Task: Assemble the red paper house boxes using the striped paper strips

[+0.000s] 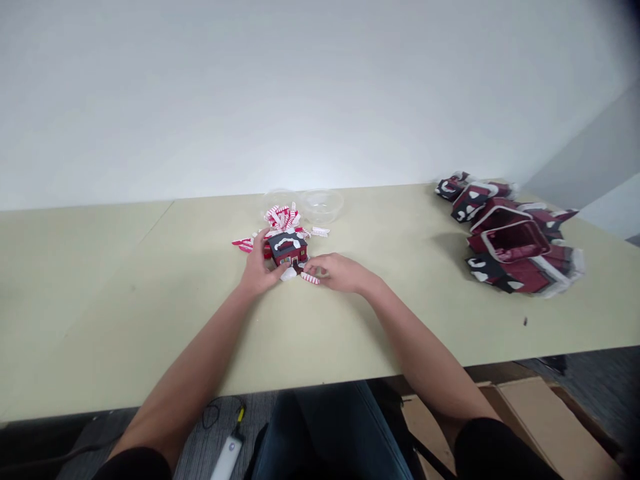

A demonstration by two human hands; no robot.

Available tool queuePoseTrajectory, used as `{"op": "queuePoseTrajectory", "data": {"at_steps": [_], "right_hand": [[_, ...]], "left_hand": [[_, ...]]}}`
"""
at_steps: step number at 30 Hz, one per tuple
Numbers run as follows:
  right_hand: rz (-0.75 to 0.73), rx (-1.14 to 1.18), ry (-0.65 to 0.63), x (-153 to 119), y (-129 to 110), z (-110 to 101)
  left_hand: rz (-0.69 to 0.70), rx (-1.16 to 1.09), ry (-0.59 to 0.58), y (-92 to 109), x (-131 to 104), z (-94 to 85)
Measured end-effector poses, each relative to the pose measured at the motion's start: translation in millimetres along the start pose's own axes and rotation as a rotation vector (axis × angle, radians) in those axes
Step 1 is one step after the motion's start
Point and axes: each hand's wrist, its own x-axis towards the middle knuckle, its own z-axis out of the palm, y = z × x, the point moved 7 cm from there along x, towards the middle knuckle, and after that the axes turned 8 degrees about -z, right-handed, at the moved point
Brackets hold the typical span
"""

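A small dark red model house (289, 248) with a grey roof and white snow-like patches stands on the table in front of me. My left hand (257, 270) is closed around its left side, thumb at the front and fingers behind. At the front right corner, my right hand (340, 272) has its fingers pinched together at a small red-and-white striped strip (311, 278). The strip slants in front of the house, close to its base. Behind the house lies a heap of similar striped strips (283, 217), with more strips to its left.
Two clear plastic bowls (323, 205) stand by the wall, one behind the strips. Several larger dark red house-shaped pieces (517, 241) sit at the table's right. A tiny dark bit (525, 321) lies near them. Below are a cardboard box (555, 417) and a power strip (228, 457).
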Motion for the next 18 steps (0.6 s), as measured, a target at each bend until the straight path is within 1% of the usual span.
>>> {"op": "queuePoseTrajectory", "data": {"at_steps": [3,6,10,12,14,15,17,18], "right_hand": [[0.092,-0.161,0.013,-2.4,4.6,-5.9],[0.122,-0.239,0.021,-2.1,1.6,-6.6],[0.061,-0.263,-0.054,1.3,-2.1,3.0],[0.01,-0.253,-0.043,2.5,-3.6,3.7],[-0.073,-0.21,0.011,3.4,-7.3,1.0],[-0.128,-0.18,0.058,3.6,-10.3,-1.6],[-0.216,-0.141,0.189,3.3,-14.6,-8.6],[-0.236,-0.149,0.259,3.0,-15.0,-11.6]], "left_hand": [[-0.007,0.0,0.014,-1.0,0.0,-0.6],[-0.024,0.015,0.019,0.5,-0.9,-0.9],[-0.024,-0.011,0.016,5.4,-2.0,-0.6],[-0.008,-0.047,-0.001,7.8,-2.3,0.7],[0.008,-0.073,-0.012,9.2,-2.4,1.6],[0.009,-0.078,-0.016,9.3,-2.5,1.9],[0.009,-0.076,-0.034,9.8,-2.8,3.1],[0.012,-0.074,-0.049,10.6,-3.2,3.9]]}}
